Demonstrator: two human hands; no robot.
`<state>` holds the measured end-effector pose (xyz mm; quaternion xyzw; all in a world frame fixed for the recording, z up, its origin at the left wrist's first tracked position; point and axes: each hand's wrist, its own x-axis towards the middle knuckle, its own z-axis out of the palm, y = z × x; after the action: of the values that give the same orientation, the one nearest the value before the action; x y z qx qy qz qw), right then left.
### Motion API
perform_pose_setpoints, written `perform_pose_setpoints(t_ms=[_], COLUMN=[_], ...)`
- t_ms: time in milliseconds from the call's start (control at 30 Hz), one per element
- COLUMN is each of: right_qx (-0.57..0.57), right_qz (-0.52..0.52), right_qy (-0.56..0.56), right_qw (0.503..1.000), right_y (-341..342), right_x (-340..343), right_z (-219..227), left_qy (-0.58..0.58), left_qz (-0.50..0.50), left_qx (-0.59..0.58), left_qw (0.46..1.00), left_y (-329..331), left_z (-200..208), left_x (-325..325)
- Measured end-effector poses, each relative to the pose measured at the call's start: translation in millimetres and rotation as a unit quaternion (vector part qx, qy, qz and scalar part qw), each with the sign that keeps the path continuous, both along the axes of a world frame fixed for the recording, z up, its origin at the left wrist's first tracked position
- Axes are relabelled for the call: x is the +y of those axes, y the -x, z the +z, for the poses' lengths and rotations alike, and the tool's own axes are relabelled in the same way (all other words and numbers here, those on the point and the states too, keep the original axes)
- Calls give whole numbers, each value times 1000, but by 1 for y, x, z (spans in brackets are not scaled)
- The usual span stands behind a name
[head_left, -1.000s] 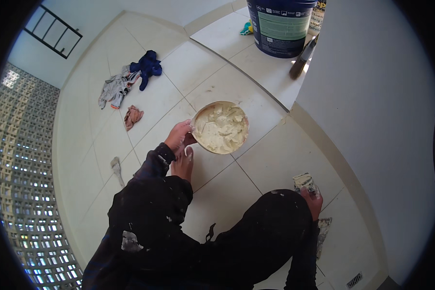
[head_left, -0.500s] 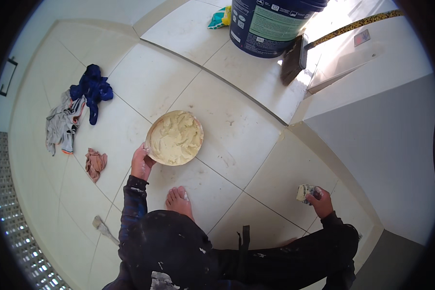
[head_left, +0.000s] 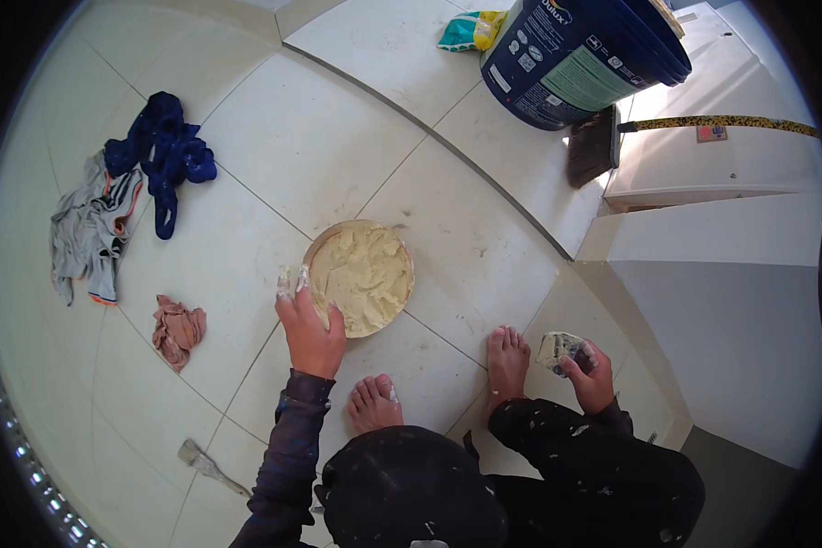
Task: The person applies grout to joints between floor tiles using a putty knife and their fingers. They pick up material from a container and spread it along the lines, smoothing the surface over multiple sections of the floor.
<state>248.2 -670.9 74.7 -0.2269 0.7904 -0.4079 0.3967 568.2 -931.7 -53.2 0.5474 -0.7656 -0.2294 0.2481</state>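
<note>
A round bowl [head_left: 312, 258] full of pale yellow putty [head_left: 365, 279] sits on the tiled floor in front of me. At its near left rim is my left hand [head_left: 312, 333], fingers spread and tips whitened; thumb and fingers are apart, and the hand seems to touch the rim without gripping it. Off to the right, by my right knee, my right hand [head_left: 594, 379] is closed on a small flat scraper [head_left: 557, 351] smeared with putty. The fingers hide part of the scraper, including how its handle looks.
Farther off stand a dark blue bucket [head_left: 557, 68] and a broom [head_left: 595, 151], beside a yellow-green packet [head_left: 470, 31]. Dark blue cloth [head_left: 163, 155], a grey cloth [head_left: 91, 233], a pinkish rag [head_left: 178, 331] and a paintbrush [head_left: 208, 464] lie left. A low wall [head_left: 703, 310] rises at right.
My left hand has shifted from holding the bowl's left side to its near rim, with fingers spreading. My right foot has come into view, and the scraper hand has moved slightly left.
</note>
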Motion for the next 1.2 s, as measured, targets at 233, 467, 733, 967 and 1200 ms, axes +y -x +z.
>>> perform_pose_setpoints(t_ms=[233,467,733,967,1200], right_qx=[222,176,96,84,69], right_qz=[146,156,137,113,29], right_qy=[77,15,92,118,150], right_qw=[961,972,982,983,986], right_y=[-29,-28,-23,-9,-8], right_x=[3,-34,-30,-23,-6], right_z=[-138,-141,-141,-145,-165], left_qy=[-27,-60,-118,-306,-156], left_qz=[-88,-141,-85,-16,-65], left_qx=[-150,-180,-180,271,75], left_qw=[984,972,973,913,983], left_y=[34,35,42,129,265], left_z=[30,16,32,47,-37], left_x=[24,48,51,22,-90])
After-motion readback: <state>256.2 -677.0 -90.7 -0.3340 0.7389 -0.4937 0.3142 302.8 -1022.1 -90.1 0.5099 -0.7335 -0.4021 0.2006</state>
